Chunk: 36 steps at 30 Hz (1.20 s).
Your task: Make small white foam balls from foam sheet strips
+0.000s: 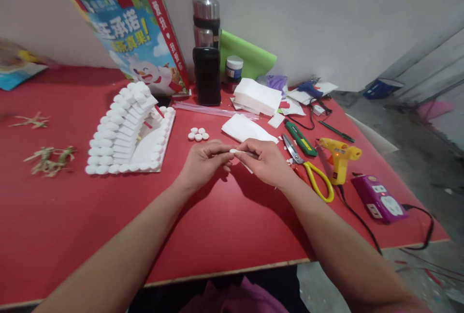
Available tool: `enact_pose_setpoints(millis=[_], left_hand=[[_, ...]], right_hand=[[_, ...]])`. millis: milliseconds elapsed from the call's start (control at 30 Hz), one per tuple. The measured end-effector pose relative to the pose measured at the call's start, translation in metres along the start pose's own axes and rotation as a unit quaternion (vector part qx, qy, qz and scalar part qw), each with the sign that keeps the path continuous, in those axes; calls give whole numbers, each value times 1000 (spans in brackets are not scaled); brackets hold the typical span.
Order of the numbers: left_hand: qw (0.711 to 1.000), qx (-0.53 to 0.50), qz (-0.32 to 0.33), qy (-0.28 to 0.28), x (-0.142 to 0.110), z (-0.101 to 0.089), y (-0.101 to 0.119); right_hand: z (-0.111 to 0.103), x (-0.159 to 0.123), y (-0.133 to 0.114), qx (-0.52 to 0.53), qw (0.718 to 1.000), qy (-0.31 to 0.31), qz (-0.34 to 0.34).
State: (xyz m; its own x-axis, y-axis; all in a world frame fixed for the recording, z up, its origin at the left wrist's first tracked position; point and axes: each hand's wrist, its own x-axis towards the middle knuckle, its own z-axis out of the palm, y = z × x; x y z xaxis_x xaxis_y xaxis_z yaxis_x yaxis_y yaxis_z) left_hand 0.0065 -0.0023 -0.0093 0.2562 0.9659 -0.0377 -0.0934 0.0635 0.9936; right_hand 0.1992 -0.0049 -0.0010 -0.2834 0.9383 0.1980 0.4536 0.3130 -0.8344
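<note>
My left hand (203, 160) and my right hand (264, 158) meet above the middle of the red table. Between their fingertips is a thin white strip (246, 163) with a small rounded white end (232, 151); whether it is paper or foam I cannot tell. Both hands are closed in a pinch on it. Several small white discs (198, 134) lie just beyond my left hand. Folded white sheets (248, 129) lie behind my fingers. Farther left stands a white model (126, 134) with steps, edged with rounded white pieces.
Right of my hands lie yellow-handled scissors (315, 177), a green utility knife (300, 138), a yellow glue gun (339, 156) and a purple power box (379, 199) with cords. A black phone (207, 76), a flask (206, 10) and a printed bag (134, 32) stand behind. Straw figures (50, 158) lie left.
</note>
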Motion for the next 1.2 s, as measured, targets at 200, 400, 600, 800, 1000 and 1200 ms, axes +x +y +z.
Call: enact_pose_setpoints(millis=[200, 400, 600, 800, 1000, 1200], left_hand=[[989, 78, 102, 80, 3, 2, -9], [993, 63, 96, 36, 6, -3, -10], [993, 73, 89, -17, 7, -10, -6], [992, 90, 89, -18, 7, -12, -4], [998, 30, 47, -16, 4, -9, 0], [998, -46, -9, -42, 2, -7, 3]], right_hand=[[9, -2, -5, -95, 995, 33, 1], [3, 0, -12, 71, 989, -8, 131], [-12, 10, 0, 470, 802, -184, 320], [-11, 6, -1, 493, 783, -223, 308], [-14, 3, -5, 475, 813, -200, 270], [-12, 2, -9, 390, 876, -158, 234]])
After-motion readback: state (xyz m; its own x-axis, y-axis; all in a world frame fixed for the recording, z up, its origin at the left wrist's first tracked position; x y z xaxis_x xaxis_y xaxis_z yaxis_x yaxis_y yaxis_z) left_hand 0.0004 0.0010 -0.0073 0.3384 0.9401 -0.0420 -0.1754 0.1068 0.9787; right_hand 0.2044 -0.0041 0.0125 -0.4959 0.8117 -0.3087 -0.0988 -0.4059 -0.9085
